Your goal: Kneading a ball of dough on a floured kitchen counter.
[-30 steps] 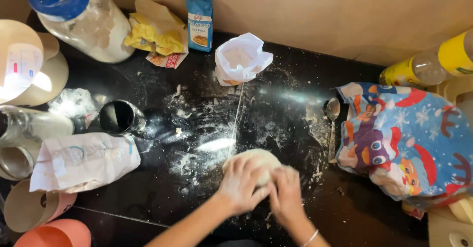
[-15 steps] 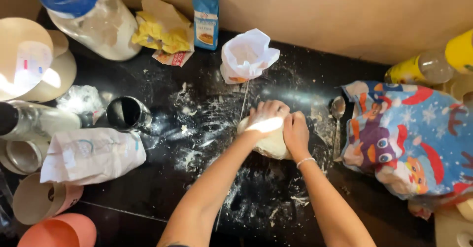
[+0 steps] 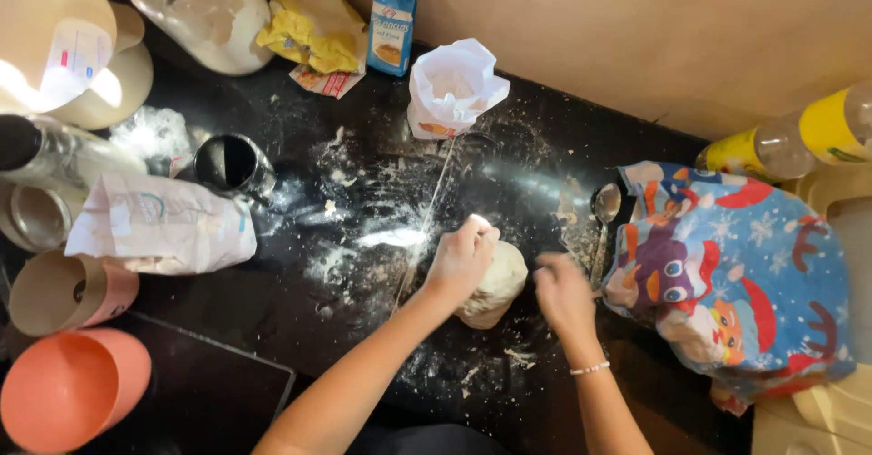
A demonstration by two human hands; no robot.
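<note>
A pale lump of dough point(image 3: 495, 284) lies on the floured black counter point(image 3: 363, 192) near its middle. My left hand point(image 3: 461, 257) presses on the dough's left top, fingers curled over it. My right hand point(image 3: 563, 293) hovers just right of the dough, blurred, fingers apart, holding nothing. A thin bracelet circles the right wrist.
An open white flour bag point(image 3: 451, 87) stands behind the dough. A metal spoon point(image 3: 602, 214) and a colourful cartoon cloth point(image 3: 736, 273) lie at right, yellow-labelled bottles point(image 3: 781, 142) beyond. Metal cup point(image 3: 234, 164), paper bag point(image 3: 159, 223), pink bowls point(image 3: 68, 387), large jar point(image 3: 204, 10) and blue packet point(image 3: 392, 19) sit left and back.
Both hands pushed the dough away from me, then pulled it back nearer. My right hand has come off the dough and moved to its right.
</note>
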